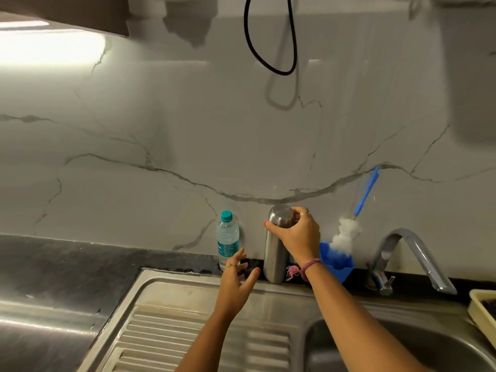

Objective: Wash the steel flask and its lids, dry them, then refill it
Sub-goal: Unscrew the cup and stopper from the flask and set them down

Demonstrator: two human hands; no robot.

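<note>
Flask: I see the tall brushed-steel cylindrical flask (275, 253) standing upright on the dark desk (67, 264), at the far edge of the sink unit against the marble wall.
Right hand: my right hand (298, 234) is curled around the flask's top, thumb on its left side and fingers over the cap end.
Left hand: my left hand (237, 277) is released, fingers spread, just left of the flask's base and not touching it, above the ribbed steel drainboard (188, 331).
Water bottle: a clear plastic bottle with a teal cap (227, 237) stands just left of the flask, behind my left fingertips.
Brush: a blue-handled brush with a white fluffy head (346, 234) leans in a blue holder (336, 263) just right of the flask.
Tap: a curved steel tap (413, 253) stands further right, over the basin.
</note>
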